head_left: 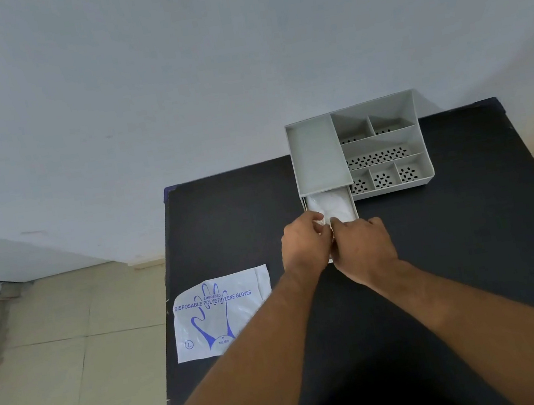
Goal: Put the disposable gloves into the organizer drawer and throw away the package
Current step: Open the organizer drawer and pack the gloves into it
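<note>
A grey organizer [385,146] with several compartments stands at the far side of the black table [472,241]. Its drawer [351,201] is pulled out toward me at the left front. Clear disposable gloves [330,205] lie bunched inside the drawer. My left hand [305,245] and my right hand [362,248] meet at the drawer's front end, fingers curled on the gloves and the drawer's front edge, which they hide. The flat white package [221,313], printed with a blue glove outline, lies on the table's left edge.
The table's left edge drops to a beige tiled floor [59,372]. A pale wall [170,78] rises behind the table. The organizer sits close to the table's far edge.
</note>
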